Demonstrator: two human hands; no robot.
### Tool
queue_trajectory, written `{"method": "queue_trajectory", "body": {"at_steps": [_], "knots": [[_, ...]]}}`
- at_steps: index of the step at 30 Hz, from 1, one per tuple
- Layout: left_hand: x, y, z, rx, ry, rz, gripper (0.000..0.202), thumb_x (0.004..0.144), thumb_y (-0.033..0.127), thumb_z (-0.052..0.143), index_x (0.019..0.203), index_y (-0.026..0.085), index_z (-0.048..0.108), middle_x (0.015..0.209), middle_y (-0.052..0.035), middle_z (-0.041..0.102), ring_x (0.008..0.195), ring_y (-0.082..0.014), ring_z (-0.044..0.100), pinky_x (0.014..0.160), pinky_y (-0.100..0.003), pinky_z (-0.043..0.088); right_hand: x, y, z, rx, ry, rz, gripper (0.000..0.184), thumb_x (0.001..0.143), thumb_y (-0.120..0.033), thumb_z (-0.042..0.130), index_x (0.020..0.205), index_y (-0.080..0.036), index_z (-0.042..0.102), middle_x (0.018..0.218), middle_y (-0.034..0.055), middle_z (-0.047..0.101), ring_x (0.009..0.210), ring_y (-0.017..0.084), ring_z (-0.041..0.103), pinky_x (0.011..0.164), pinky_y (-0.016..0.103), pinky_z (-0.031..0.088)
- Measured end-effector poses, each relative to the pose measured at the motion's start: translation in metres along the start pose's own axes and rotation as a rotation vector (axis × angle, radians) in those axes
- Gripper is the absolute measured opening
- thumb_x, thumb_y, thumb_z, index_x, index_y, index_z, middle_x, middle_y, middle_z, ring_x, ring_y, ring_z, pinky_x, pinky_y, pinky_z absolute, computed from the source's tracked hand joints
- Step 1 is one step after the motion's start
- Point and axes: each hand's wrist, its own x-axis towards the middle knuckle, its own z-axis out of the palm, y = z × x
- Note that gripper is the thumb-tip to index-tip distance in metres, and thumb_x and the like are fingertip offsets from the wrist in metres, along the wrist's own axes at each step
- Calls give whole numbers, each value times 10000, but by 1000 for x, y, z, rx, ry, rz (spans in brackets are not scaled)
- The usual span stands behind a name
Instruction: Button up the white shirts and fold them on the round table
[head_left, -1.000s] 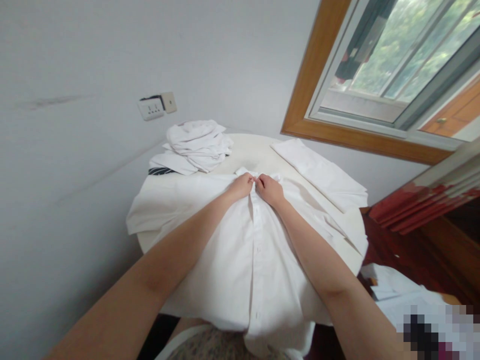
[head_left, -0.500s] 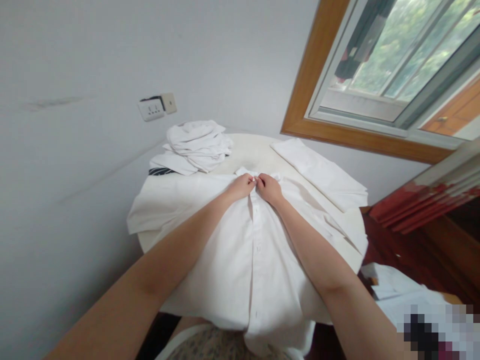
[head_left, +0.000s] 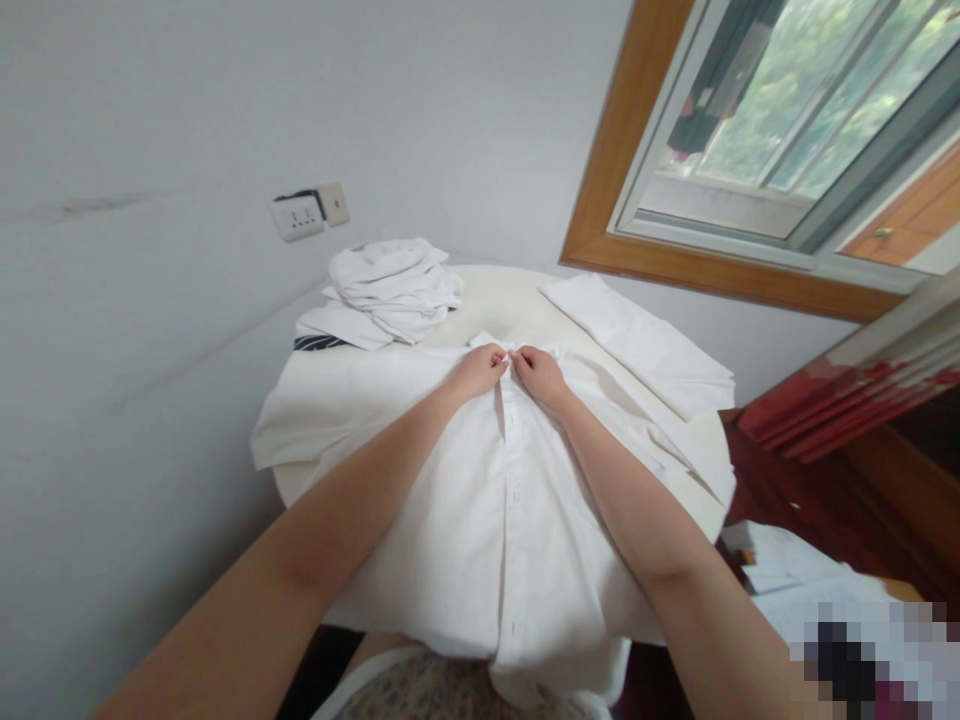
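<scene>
A white button-up shirt [head_left: 427,530] lies spread front side up, its collar toward the wall and its hem hanging over the near table edge. At the top of its button placket, my left hand [head_left: 484,368] pinches the fabric near the collar. Close beside it, my right hand [head_left: 538,374] is closed on the other side of the same spot. The fingertips of both hands almost meet there, and whatever small part lies between them is hidden. Below the hands the placket runs down the middle with several buttonholes showing.
A round cream table [head_left: 495,295] bears the shirt. At its back left is a crumpled white cloth pile [head_left: 394,290]; at the right, a folded white garment [head_left: 637,340]. A wall socket [head_left: 298,217], a wood-framed window [head_left: 720,272] and a red-and-white curtain [head_left: 847,385] surround it. Papers [head_left: 787,570] lie lower right.
Both hands stay at the collar with their grip on the shirt, and the fingers have shifted only slightly. The whole view has moved a little.
</scene>
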Motion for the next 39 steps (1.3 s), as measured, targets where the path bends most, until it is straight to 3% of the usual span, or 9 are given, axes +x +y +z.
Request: {"method": "queue_trajectory", "body": {"at_steps": [7,12,17,20,26,29,32,35,39], "knots": [[-6,3,-3,10,22,60,136,859,227,532,919,157,632,897,-61,699,815,-152,639,780,-244,482,-3,-1,-2,-33,13,20,390,978,-418,350,827,-195,632,803,35,660,737,149,551,623,239,301],[-2,0,-1,85,76,80,147,844,233,539,925,157,635,945,-66,670,840,-161,611,800,-265,474,-6,5,-6,82,32,-12,314,971,-310,352,907,-179,630,833,32,666,760,137,565,698,221,358],[9,-8,1,5,-21,34,155,836,251,533,886,159,647,829,-28,673,754,-153,608,713,-251,468,-8,13,-3,201,29,-42,264,929,-268,382,955,-172,627,827,22,667,754,130,577,721,217,394],[8,-4,0,45,-11,11,160,837,280,564,891,162,657,846,-36,677,755,-153,609,711,-250,461,-10,15,-2,217,2,-35,251,906,-275,413,957,-173,637,777,8,662,709,129,577,696,218,407],[-8,13,-1,219,112,2,150,825,295,633,923,181,634,1004,-61,624,846,-155,603,765,-252,449,-12,5,-37,76,-72,-5,273,904,-253,426,938,-163,681,767,36,696,722,146,617,690,227,419],[-14,17,-1,280,146,16,217,841,338,624,1008,202,593,1044,-65,590,824,-161,588,746,-267,440,-21,-4,-58,-197,-73,115,294,897,-218,422,895,-129,702,880,130,712,837,206,644,732,273,422],[-19,18,-7,333,127,50,186,884,362,561,988,211,594,1025,-71,585,886,-191,574,783,-290,433,-43,-10,-59,-386,-162,177,296,897,-224,438,989,-106,693,1040,205,677,977,268,629,792,321,434],[-21,17,-19,407,189,97,198,924,326,475,1028,213,601,1065,-97,577,1053,-243,522,903,-341,399,-71,-8,-44,-446,-139,142,355,922,-266,431,1203,-139,606,1253,205,586,1169,297,538,907,379,426],[-21,6,-37,528,302,18,286,919,318,448,1137,186,579,1145,-154,545,1182,-324,426,987,-442,328,-88,8,-29,-432,-26,67,453,974,-351,344,1375,-185,475,1449,146,441,1349,257,372,1087,416,294]]}}
